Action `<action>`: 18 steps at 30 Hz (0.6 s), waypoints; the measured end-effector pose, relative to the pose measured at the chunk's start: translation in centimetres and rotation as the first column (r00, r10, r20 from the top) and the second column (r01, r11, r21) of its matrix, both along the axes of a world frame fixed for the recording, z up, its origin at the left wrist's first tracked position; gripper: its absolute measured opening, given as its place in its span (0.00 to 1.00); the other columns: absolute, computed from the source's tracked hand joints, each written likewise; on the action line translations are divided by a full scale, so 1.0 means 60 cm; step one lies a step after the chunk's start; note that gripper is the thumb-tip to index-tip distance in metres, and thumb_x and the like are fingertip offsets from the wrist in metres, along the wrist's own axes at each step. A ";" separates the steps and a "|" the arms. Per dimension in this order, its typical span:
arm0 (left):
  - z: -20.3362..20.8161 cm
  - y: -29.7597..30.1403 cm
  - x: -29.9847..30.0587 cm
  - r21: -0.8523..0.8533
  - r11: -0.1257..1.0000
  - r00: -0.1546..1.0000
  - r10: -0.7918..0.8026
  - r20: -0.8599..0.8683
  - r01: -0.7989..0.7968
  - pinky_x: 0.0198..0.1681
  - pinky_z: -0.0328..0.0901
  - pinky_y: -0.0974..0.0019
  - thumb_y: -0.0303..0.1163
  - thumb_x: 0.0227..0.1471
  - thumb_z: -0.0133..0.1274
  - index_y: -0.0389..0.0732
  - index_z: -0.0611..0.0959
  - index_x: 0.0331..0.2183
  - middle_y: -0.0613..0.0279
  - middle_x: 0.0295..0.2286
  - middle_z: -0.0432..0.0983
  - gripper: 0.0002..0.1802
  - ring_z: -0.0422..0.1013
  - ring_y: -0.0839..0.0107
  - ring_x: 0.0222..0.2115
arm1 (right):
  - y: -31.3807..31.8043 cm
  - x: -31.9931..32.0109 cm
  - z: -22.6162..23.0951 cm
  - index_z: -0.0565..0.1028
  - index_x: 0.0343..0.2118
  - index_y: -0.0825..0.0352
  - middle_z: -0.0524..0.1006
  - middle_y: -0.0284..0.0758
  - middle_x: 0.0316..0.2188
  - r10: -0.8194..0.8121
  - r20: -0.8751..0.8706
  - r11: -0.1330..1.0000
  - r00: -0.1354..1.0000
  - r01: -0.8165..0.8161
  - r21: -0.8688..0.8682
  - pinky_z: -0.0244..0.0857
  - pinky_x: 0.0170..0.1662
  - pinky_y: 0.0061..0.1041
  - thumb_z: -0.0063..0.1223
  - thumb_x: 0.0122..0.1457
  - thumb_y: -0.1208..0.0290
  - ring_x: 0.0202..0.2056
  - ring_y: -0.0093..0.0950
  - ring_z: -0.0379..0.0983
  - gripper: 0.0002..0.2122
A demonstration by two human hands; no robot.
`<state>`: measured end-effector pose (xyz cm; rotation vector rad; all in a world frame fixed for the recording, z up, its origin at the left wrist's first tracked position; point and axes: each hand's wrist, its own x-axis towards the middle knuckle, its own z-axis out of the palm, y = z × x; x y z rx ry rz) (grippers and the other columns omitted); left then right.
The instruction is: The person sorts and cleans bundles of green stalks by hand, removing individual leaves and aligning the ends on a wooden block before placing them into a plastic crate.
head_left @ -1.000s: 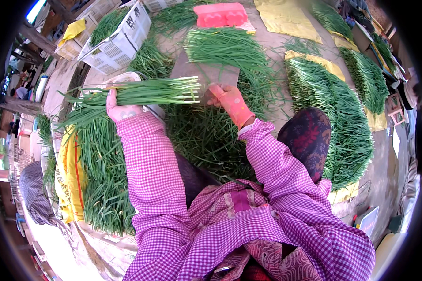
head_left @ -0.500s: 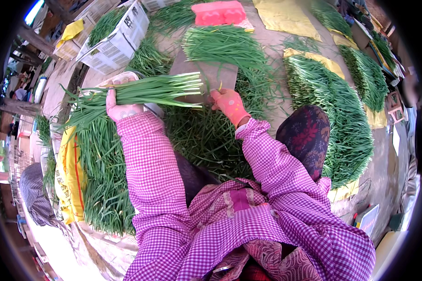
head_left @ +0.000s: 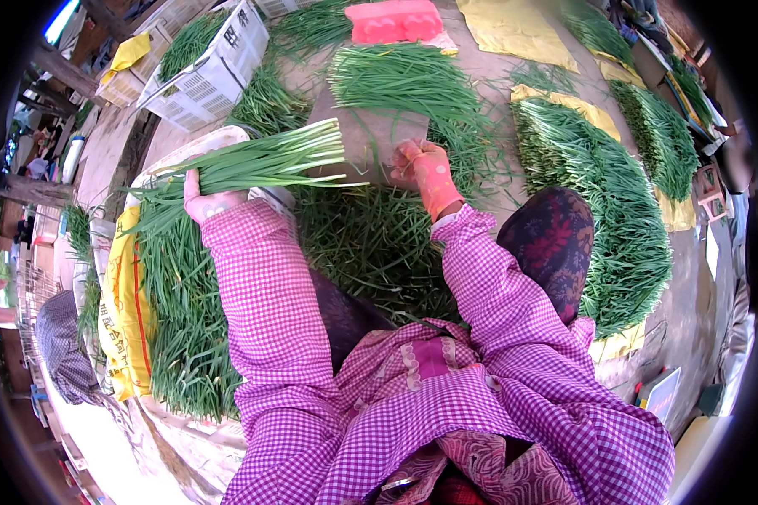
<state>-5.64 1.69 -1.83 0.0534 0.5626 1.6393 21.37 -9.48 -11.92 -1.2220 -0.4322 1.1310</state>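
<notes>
Green stems could slide out of your left hand (head_left: pixel 215 203) if its grip slackens, since the bunch (head_left: pixel 265 158) lies across it with both ends unsupported; squeezing too hard may bruise them. That hand is closed around the bunch. Its pale ends point toward your right hand (head_left: pixel 427 172), and one stalk (head_left: pixel 343 183) juts past the rest: a careless tug there could snap it or drag out its neighbours. Your right hand, gloved in orange, is apart from the bunch, fingers curled in; you cannot tell whether they pinch anything. Below and between both hands is a loose heap (head_left: pixel 370 257), where dropped stems could get lost. Ahead of your right hand, a pile (head_left: pixel 404 80) partly covers a board (head_left: pixel 366 139); a forward sweep might scatter it. Right of that hand, beyond your knee (head_left: pixel 552 252), lies a larger stack (head_left: pixel 589 210).
</notes>
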 end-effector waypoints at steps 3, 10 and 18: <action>0.007 0.000 0.001 -0.021 0.998 0.998 0.062 -0.009 -0.062 0.47 0.61 0.42 0.32 0.47 0.45 0.37 0.76 0.37 0.50 0.39 0.72 0.14 0.67 0.48 0.43 | -0.002 0.011 -0.013 0.72 0.38 0.70 0.76 0.32 0.28 0.028 0.216 0.995 0.976 -0.047 0.084 0.67 0.30 0.20 0.50 0.56 0.70 0.25 0.23 0.72 0.10; -0.013 0.005 0.004 0.038 0.999 0.999 -0.039 0.021 0.038 0.46 0.62 0.43 0.31 0.45 0.47 0.37 0.74 0.40 0.51 0.41 0.71 0.17 0.67 0.52 0.42 | -0.002 -0.073 0.024 0.70 0.42 0.76 0.75 0.35 0.28 0.337 0.170 0.925 0.926 -0.359 0.124 0.67 0.27 0.19 0.51 0.55 0.71 0.26 0.22 0.71 0.15; -0.002 0.004 -0.021 0.060 0.998 0.995 0.020 0.099 -0.026 0.35 0.67 0.57 0.29 0.47 0.45 0.41 0.73 0.26 0.66 0.21 0.70 0.03 0.67 0.66 0.24 | -0.016 0.013 -0.021 0.71 0.46 0.64 0.75 0.41 0.40 0.225 0.877 0.971 0.424 -0.026 -0.237 0.64 0.46 0.32 0.53 0.51 0.58 0.42 0.36 0.72 0.21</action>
